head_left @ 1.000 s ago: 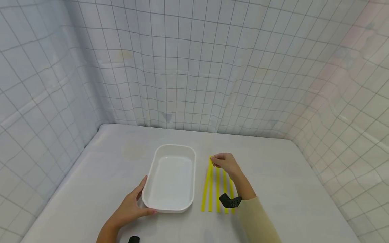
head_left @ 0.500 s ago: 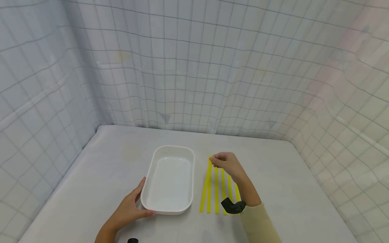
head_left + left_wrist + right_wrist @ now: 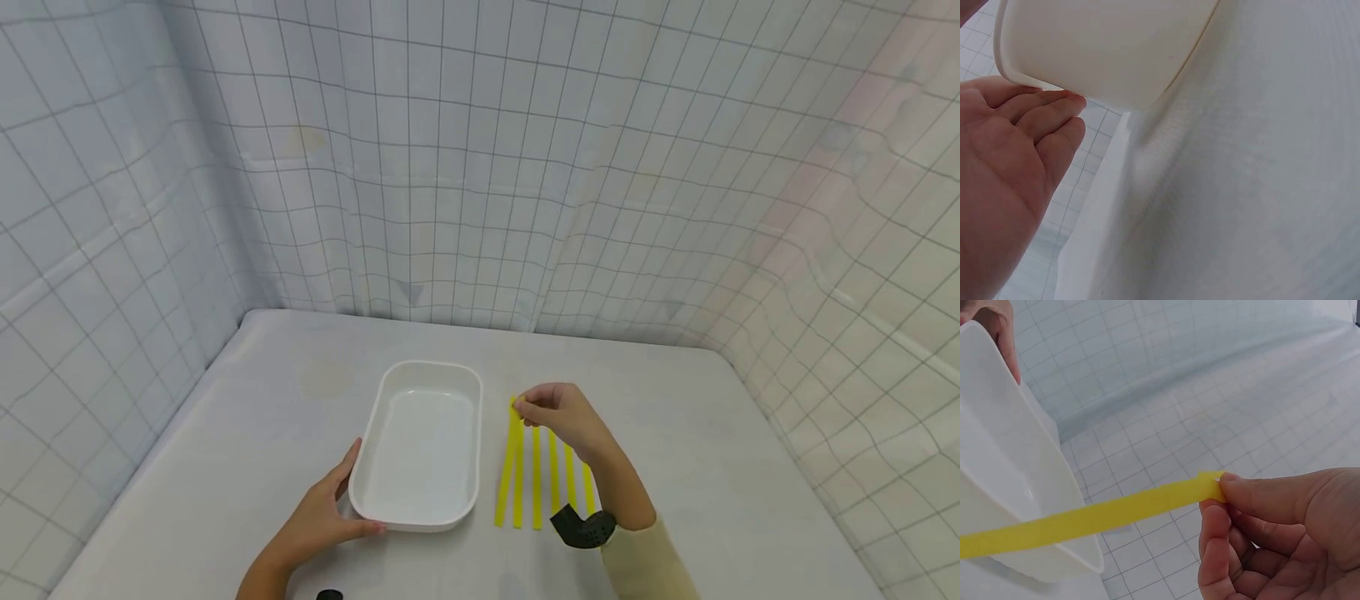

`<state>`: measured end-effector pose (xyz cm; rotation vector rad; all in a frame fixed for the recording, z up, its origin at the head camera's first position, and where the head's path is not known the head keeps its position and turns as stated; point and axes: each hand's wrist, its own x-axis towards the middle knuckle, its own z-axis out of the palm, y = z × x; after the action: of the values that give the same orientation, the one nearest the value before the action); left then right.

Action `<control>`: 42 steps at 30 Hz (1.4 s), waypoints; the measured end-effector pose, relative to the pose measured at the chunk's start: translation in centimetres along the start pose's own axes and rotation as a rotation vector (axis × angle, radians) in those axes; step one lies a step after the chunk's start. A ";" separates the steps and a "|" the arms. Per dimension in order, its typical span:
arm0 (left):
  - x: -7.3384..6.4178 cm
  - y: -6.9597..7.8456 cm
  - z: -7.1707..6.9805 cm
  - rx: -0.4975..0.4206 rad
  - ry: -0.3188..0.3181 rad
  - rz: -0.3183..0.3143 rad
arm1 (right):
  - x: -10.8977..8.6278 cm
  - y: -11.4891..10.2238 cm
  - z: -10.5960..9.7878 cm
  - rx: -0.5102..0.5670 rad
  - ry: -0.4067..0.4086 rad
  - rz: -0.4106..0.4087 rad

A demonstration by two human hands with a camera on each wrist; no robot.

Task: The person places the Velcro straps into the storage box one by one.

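Observation:
A white rectangular tray [image 3: 417, 523] with rounded corners stands on the white-covered table. My left hand [image 3: 318, 518] rests against its near left corner, thumb on the near side and the fairly straight fingers along the left side. In the left wrist view those fingers [image 3: 1054, 119] touch the tray's outer wall. My right hand [image 3: 561, 414] pinches the far end of a yellow strip [image 3: 1116, 511] between thumb and fingertips. That strip slants down toward the table, right of the tray. Several more yellow strips [image 3: 537, 483] lie side by side beneath the right hand and forearm, partly hidden.
Grid-patterned white curtains [image 3: 480, 183] enclose the table [image 3: 675, 417] at the back and sides. A black wrist device [image 3: 585, 528] is on the right wrist. Part of another black device [image 3: 329, 594] shows by the left forearm.
My right hand has come slightly nearer to me, still pinching the yellow strip, whose far end moved with it. The left hand and the tray stay in place.

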<state>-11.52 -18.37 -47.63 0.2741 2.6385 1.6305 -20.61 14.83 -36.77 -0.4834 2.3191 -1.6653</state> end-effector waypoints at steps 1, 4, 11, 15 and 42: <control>0.0 0.0 0.0 0.001 0.001 -0.001 | -0.2 -0.1 0.1 -0.004 -0.003 -0.007; 0.0 0.0 -0.1 0.004 0.004 0.001 | -0.6 -0.5 0.4 -0.014 0.008 -0.013; 0.0 -0.1 0.0 -0.010 -0.004 0.005 | -1.5 -1.0 0.6 -0.005 0.078 -0.069; 0.1 -0.1 0.1 -0.020 -0.012 0.003 | -1.7 -1.2 0.4 0.003 0.092 -0.088; 0.0 0.0 0.1 -0.006 0.006 -0.010 | 3.8 -5.2 2.3 0.428 -0.003 -0.098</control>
<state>-11.52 -18.31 -47.71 0.2565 2.6344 1.6390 -22.56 9.82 -32.54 -0.5097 1.8800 -2.1274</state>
